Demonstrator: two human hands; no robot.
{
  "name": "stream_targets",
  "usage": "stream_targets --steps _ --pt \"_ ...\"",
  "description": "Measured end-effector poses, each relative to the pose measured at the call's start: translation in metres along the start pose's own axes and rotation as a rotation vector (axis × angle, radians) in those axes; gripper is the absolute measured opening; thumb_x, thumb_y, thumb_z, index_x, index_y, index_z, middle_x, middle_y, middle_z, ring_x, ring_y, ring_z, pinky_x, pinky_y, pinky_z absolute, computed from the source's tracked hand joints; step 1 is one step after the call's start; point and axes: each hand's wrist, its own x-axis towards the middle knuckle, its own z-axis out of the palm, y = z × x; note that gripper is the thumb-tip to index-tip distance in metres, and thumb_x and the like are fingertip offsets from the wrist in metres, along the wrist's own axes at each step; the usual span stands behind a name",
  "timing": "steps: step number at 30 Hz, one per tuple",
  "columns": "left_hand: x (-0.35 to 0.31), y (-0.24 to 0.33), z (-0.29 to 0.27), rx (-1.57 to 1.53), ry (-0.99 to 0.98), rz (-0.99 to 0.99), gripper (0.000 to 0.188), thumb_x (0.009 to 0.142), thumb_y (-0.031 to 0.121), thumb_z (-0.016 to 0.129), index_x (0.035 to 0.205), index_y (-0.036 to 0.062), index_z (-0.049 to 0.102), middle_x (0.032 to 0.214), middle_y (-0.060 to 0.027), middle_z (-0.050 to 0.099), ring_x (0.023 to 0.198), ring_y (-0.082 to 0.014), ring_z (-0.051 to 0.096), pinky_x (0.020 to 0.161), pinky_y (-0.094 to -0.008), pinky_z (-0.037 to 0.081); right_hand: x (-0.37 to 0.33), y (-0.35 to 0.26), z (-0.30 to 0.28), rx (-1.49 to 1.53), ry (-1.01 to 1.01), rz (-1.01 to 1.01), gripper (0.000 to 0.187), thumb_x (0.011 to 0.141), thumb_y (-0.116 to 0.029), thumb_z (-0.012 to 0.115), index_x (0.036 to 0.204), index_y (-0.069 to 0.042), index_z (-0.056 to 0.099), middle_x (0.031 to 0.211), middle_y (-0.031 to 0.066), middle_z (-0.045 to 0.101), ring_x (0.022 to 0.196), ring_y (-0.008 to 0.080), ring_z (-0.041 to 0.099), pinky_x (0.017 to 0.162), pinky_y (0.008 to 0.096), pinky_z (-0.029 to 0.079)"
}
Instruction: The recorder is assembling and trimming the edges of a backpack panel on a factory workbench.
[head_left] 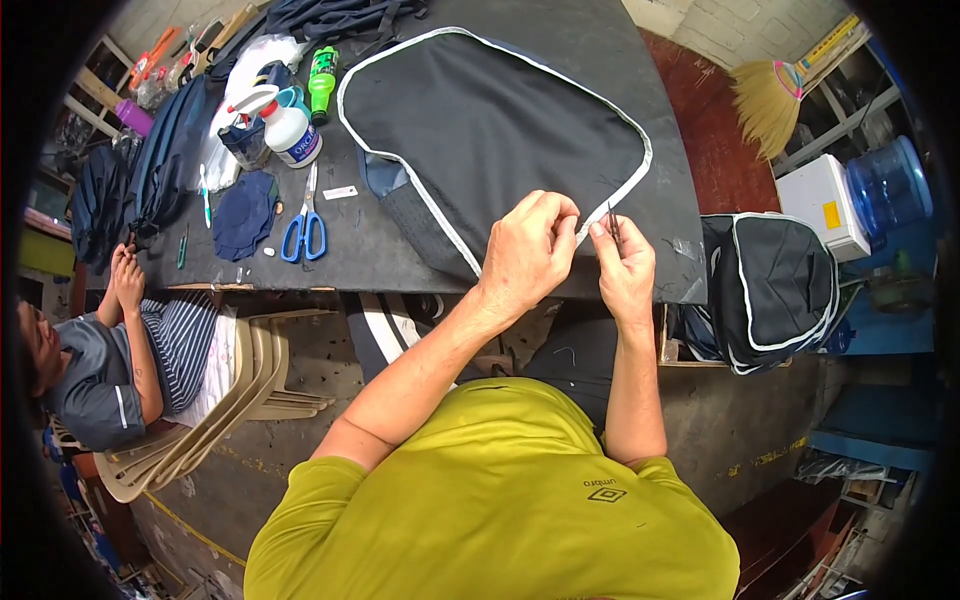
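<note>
A black fabric bag with white piping round its edge lies flat on the dark table in front of me. Over its near right edge, my left hand is closed, thumb and forefinger pinched together; what sits between them is too small to make out. Close beside it, my right hand grips a thin dark pointed tool, like tweezers or thread snips, its tips upward. The right thumb touches the white piping near the bag's corner.
Blue-handled scissors, navy fabric pieces, a white spray bottle and a green bottle occupy the table's left part. Another black bag stands at right. A person sits at left beside stacked chairs.
</note>
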Motion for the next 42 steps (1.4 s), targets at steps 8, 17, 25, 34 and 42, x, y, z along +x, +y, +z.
stream_targets --steps 8,17,25,34,42 --pt "0.001 -0.007 0.007 0.111 -0.022 0.128 0.010 0.091 0.000 0.077 0.099 0.0010 0.070 0.088 -0.0098 0.070 0.066 -0.0198 0.069 0.060 -0.0339 0.057 0.000 0.000 0.002 0.011 -0.003 -0.020 0.011 0.111 -0.009 0.067 0.112 0.001 0.072 0.101 -0.0034 0.070 0.093 0.0037 0.059 0.084 0.0221 0.049" --pt "-0.002 -0.002 0.004 0.010 0.024 0.061 0.009 0.093 0.000 0.075 0.100 0.0000 0.069 0.087 -0.0089 0.070 0.065 -0.0160 0.068 0.059 -0.0309 0.056 -0.005 -0.018 0.008 0.029 0.031 -0.034 0.015 0.110 -0.010 0.070 0.117 0.002 0.069 0.101 -0.0010 0.071 0.093 0.0069 0.062 0.083 0.0241 0.051" --pt "-0.003 -0.002 0.002 -0.001 0.030 0.048 0.008 0.093 -0.001 0.075 0.100 -0.0010 0.070 0.088 -0.0083 0.071 0.066 -0.0128 0.068 0.060 -0.0286 0.056 -0.024 -0.058 0.000 -0.686 0.134 -0.306 0.030 0.090 -0.008 0.087 0.116 -0.002 0.072 0.093 0.0101 0.076 0.074 0.0179 0.068 0.071 0.0332 0.055" --pt "-0.008 -0.001 0.006 -0.009 0.028 0.029 0.009 0.092 -0.001 0.075 0.099 -0.0013 0.069 0.087 -0.0090 0.071 0.065 -0.0140 0.069 0.059 -0.0294 0.057 -0.026 -0.048 0.007 -0.715 0.146 -0.433 0.025 0.088 -0.003 0.086 0.111 -0.001 0.075 0.097 0.0145 0.079 0.082 0.0309 0.078 0.072 0.0387 0.059" --pt "-0.006 -0.003 0.005 0.007 0.032 0.057 0.010 0.092 -0.001 0.075 0.099 -0.0011 0.068 0.089 -0.0087 0.071 0.065 -0.0139 0.069 0.058 -0.0297 0.056 -0.025 -0.038 0.004 -0.759 0.114 -0.513 0.023 0.092 -0.005 0.084 0.113 -0.001 0.075 0.098 0.0139 0.079 0.083 0.0267 0.078 0.071 0.0355 0.058"
